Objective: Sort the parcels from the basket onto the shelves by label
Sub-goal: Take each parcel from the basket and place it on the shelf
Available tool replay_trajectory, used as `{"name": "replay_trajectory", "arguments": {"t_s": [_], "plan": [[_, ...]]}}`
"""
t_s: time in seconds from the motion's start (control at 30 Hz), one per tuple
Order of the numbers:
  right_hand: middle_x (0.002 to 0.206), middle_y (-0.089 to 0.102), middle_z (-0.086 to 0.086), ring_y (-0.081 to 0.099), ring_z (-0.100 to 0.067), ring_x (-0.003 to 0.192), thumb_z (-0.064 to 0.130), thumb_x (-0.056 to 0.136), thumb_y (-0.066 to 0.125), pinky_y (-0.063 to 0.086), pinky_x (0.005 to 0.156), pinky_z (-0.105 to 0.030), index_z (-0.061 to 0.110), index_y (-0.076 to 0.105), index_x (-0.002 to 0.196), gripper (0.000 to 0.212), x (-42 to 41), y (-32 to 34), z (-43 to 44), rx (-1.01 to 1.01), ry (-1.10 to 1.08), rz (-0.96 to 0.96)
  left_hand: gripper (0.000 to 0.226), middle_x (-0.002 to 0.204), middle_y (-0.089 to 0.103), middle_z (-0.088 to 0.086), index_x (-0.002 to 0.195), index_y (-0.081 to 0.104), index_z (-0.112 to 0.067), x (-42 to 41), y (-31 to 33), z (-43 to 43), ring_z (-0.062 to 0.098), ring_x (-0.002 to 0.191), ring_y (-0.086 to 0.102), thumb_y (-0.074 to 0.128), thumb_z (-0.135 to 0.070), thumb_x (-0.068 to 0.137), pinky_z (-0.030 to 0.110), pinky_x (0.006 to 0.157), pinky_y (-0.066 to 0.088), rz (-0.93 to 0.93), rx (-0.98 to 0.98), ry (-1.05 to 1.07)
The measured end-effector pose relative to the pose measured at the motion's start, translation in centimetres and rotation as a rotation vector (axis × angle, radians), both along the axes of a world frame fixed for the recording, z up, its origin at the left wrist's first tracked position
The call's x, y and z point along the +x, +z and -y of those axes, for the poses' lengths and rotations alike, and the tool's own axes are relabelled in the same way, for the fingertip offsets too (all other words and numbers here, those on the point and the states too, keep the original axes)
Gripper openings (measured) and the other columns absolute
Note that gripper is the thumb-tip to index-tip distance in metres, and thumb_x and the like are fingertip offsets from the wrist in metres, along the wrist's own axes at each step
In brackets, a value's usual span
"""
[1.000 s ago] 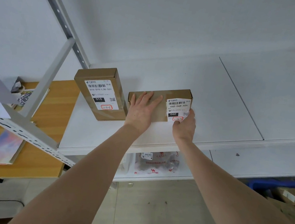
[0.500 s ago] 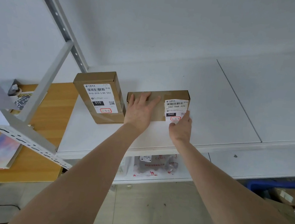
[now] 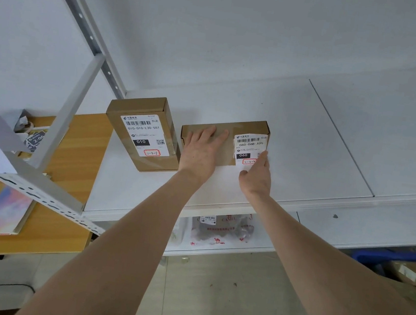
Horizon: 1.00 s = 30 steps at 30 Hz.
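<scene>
So the 060 parcel [image 3: 229, 153] sits flat on the white shelf [image 3: 304, 149], towards the front, label up. My left grip [image 3: 198, 153] lies flat on top with fingers straight. My right grip [image 3: 256, 177] just touches the label's near edge with loose fingertips, so neither 1 is actually holding anything.

What I reckon could go wrong: push unevenly and the box skews left into the 010 parcel [image 3: 143, 132], which is just beside it with only a thin gap. The label also laps over the box's near edge, so my right fingertips could snag or crease it.

Around it:
- grey shelf upright [image 3: 75, 101] off left
- bagged parcel [image 3: 220, 230] on the shelf below
- wooden worktop [image 3: 67, 217] with clutter further left
- blue bin [image 3: 401, 258] low right, probably the basket

Only that 010 parcel really stands in the way.
</scene>
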State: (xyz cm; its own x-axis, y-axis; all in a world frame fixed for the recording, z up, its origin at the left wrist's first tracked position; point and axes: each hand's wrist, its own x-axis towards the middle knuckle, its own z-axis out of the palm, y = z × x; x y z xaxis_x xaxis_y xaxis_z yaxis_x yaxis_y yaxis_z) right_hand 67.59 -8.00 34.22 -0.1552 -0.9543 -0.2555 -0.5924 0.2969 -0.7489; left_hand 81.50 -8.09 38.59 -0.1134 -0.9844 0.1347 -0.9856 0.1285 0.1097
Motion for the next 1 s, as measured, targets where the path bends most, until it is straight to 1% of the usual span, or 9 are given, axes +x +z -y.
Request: {"name": "replay_trajectory", "arguments": {"t_s": [0.13,0.33,0.43,0.57,0.67,0.8,0.9,1.0], "plan": [[0.161,0.007,-0.005,0.043,-0.029,0.132,0.005,0.094,0.048,0.038,0.102,-0.035,0.006,-0.002,0.153,0.077,0.1,-0.1,-0.2,0.001,0.002,-0.006,0.075,0.153,0.025,0.009,0.148,0.028,-0.026,0.5,0.0,0.3,0.031,0.137,0.023,0.044,0.007,0.083,0.044,0.115,0.017,-0.012,0.003,-0.026],[0.161,0.009,-0.005,0.044,-0.03,0.13,0.007,0.094,0.049,0.038,0.103,-0.037,0.006,-0.001,0.153,0.078,-0.2,0.3,-0.2,0.025,0.024,-0.021,0.077,0.154,0.019,0.01,0.15,0.022,-0.025,0.3,0.4,-0.1,0.032,0.139,0.019,0.044,0.008,0.084,0.045,0.117,0.013,0.019,0.029,-0.03],[0.161,0.007,-0.004,0.046,-0.031,0.129,0.007,0.093,0.05,0.039,0.102,-0.038,0.007,0.0,0.153,0.078,-0.3,0.4,-0.5,0.031,0.03,-0.009,0.078,0.156,0.016,0.01,0.15,0.019,-0.024,0.2,0.5,-0.3,0.028,0.142,0.015,0.044,0.007,0.084,0.043,0.119,0.008,0.034,0.034,-0.025],[0.16,0.008,-0.004,0.047,-0.031,0.127,0.007,0.092,0.05,0.041,0.1,-0.038,0.008,0.002,0.153,0.078,-0.2,0.3,-0.9,0.027,0.045,-0.011,0.076,0.157,0.015,0.009,0.149,0.021,-0.022,0.0,0.5,-0.4,0.023,0.145,0.01,0.043,0.009,0.083,0.044,0.119,0.006,0.003,0.048,-0.018],[0.159,0.011,-0.005,0.048,-0.032,0.126,0.008,0.092,0.051,0.042,0.099,-0.039,0.009,0.003,0.153,0.077,-0.2,0.3,-1.1,0.015,0.057,-0.017,0.075,0.157,0.015,0.009,0.149,0.022,-0.022,0.0,0.8,-0.4,0.024,0.145,0.011,0.043,0.008,0.084,0.044,0.119,0.008,-0.001,0.06,-0.024],[0.159,0.013,-0.006,0.046,-0.031,0.128,0.008,0.093,0.051,0.04,0.1,-0.037,0.009,0.002,0.154,0.077,-0.4,0.4,-1.4,0.022,0.067,-0.025,0.076,0.158,0.012,0.008,0.15,0.019,-0.023,-0.2,1.1,-0.7,0.024,0.146,0.008,0.043,0.008,0.085,0.044,0.119,0.008,0.008,0.095,-0.017],[0.157,0.018,-0.006,0.048,-0.03,0.126,0.008,0.093,0.051,0.042,0.098,-0.036,0.01,0.005,0.153,0.076,-0.6,0.7,-1.6,0.014,0.067,-0.026,0.077,0.158,0.01,0.008,0.15,0.017,-0.023,-0.2,1.4,-0.7,0.024,0.146,0.007,0.043,0.009,0.085,0.043,0.119,0.008,0.028,0.12,-0.022],[0.155,0.02,-0.008,0.048,-0.029,0.126,0.008,0.092,0.051,0.042,0.099,-0.037,0.011,0.007,0.153,0.075,-0.8,1.1,-1.7,0.0,0.079,-0.028,0.079,0.159,0.006,0.007,0.151,0.013,-0.023,-0.2,1.8,-1.0,0.023,0.147,0.005,0.042,0.01,0.086,0.042,0.12,0.007,0.04,0.141,-0.017]]}}
